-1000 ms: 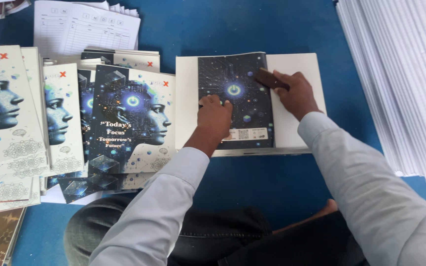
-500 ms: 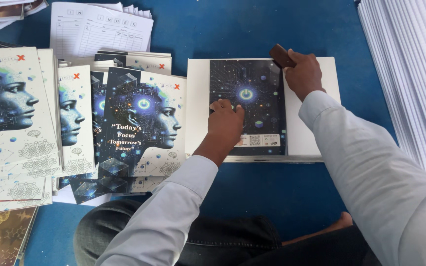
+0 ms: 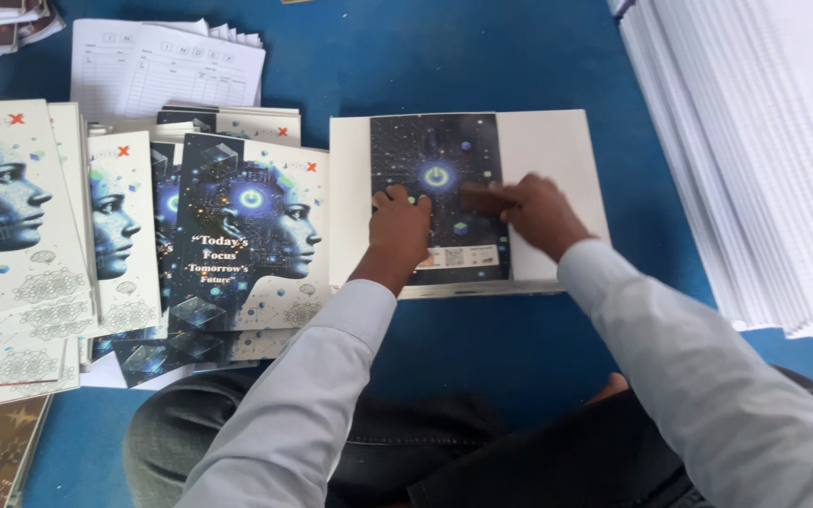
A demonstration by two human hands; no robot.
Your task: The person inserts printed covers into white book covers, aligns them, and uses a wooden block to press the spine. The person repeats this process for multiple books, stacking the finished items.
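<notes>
Since half a second ago, the right hand (image 3: pixel 540 214) has slid from the far right corner of the dark cover (image 3: pixel 437 193) down to its middle. It pinches a small brown block (image 3: pixel 485 198) and presses it on the cover. The left hand (image 3: pixel 401 229) has stayed put. It lies flat, fingers spread, on the near left part of the cover and grips nothing.

The cover lies on a white pad (image 3: pixel 548 150) on the blue table (image 3: pixel 444 56), right in front of the person. Its long side runs from near to far. Both hands rest on it, close side by side but not touching. The block sits right of the glowing ring at the cover's middle, so the right hand is nearer to the cover's right edge.

A pale label strip (image 3: pixel 458 257) lies on the cover's near edge, between the hands. To the left are piles of book covers (image 3: pixel 251 235) with a blue face on them and small red marks at the top. Far left lie white lined sheets (image 3: pixel 167 71). At the right is a tall stack of white paper (image 3: pixel 755 169).
</notes>
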